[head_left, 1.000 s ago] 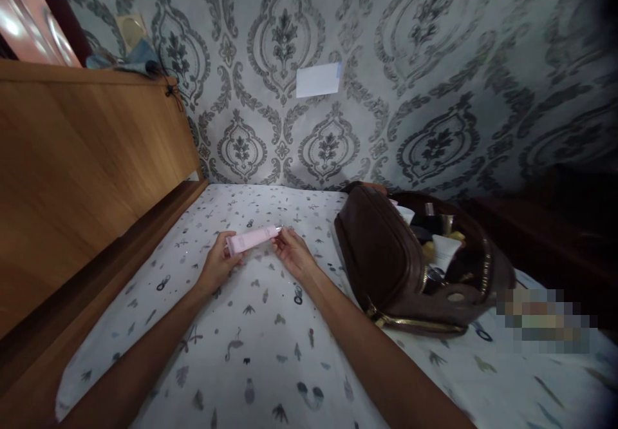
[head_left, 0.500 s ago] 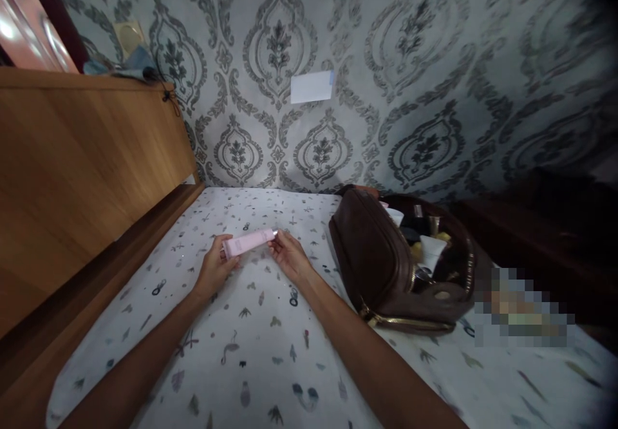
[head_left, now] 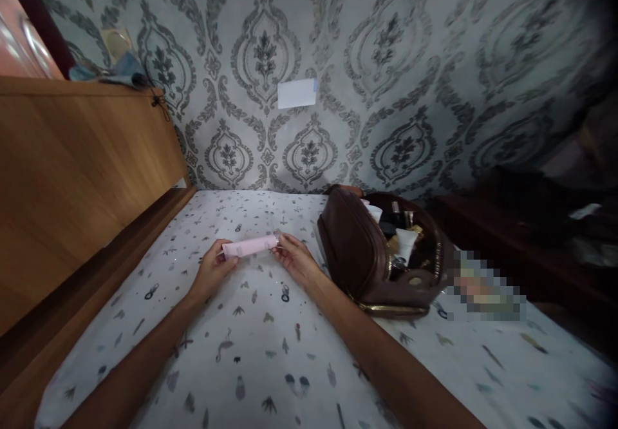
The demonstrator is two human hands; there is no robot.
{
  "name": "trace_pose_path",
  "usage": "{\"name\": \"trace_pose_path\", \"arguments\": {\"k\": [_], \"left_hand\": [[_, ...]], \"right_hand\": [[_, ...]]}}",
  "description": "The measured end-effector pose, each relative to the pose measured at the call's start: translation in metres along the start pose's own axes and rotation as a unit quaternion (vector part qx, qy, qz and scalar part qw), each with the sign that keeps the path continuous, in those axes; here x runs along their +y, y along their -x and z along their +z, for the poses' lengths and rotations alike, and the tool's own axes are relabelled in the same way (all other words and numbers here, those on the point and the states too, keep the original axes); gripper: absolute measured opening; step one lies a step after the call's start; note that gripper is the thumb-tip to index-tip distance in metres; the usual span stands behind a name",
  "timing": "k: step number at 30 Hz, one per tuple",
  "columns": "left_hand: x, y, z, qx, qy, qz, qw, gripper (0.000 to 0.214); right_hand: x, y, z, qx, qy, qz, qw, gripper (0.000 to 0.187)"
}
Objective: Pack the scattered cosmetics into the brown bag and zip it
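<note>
A pale pink squeeze tube (head_left: pixel 250 246) is held nearly level above the patterned bedsheet, its cap end to the right and tilted slightly up. My left hand (head_left: pixel 215 266) grips the flat end, thumb in front. At the other end, the fingers of my right hand (head_left: pixel 295 258) are closed around the clear-looking cap (head_left: pixel 277 237). Whether the cap is loosened cannot be made out. To the right of my right hand stands an open brown toiletry bag (head_left: pixel 350 248) with gold zips. Inside it are a white tube (head_left: pixel 406 243) and several other small cosmetics.
White sheet (head_left: pixel 251 352) with small printed motifs covers the bed. A wooden panel (head_left: pixel 87 158) rises on the left, with blue cloth (head_left: pixel 118 71) on top. Behind is a patterned wall (head_left: pixel 261 23) bearing a white card (head_left: pixel 297 94). A blurred-out item (head_left: pixel 487 290) lies right of the bag.
The camera view has turned a little to the right, so the bag and wall appear shifted left. Both hands keep hold of the tube, which lies slightly more level.
</note>
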State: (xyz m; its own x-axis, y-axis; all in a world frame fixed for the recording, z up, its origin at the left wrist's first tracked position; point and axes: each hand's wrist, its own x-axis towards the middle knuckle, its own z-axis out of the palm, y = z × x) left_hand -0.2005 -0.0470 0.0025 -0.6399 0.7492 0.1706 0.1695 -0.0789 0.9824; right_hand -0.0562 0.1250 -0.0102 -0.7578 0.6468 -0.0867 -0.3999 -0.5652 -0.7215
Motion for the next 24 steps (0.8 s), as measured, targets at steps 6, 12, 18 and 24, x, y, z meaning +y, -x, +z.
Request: {"name": "trace_pose_path", "arguments": {"k": [6,12,18,24], "left_hand": [[0.003,-0.002,0.003,0.008,0.146,-0.059,0.987,0.038],[0.014,0.004,0.012,-0.011,0.189,-0.035,0.981,0.024],[0.022,0.008,0.015,-0.073,0.14,-0.05,0.986,0.037],[0.032,0.011,0.019,-0.102,0.101,-0.055,0.988,0.047]], "right_hand": [[-0.017,0.035,-0.007,-0.026,0.041,-0.006,0.999,0.032],[-0.021,0.061,-0.009,-0.045,0.068,-0.038,0.996,0.037],[-0.024,0.076,-0.011,-0.015,0.064,-0.081,0.995,0.038],[-0.031,0.087,-0.012,-0.005,0.086,-0.09,0.992,0.04]]}}
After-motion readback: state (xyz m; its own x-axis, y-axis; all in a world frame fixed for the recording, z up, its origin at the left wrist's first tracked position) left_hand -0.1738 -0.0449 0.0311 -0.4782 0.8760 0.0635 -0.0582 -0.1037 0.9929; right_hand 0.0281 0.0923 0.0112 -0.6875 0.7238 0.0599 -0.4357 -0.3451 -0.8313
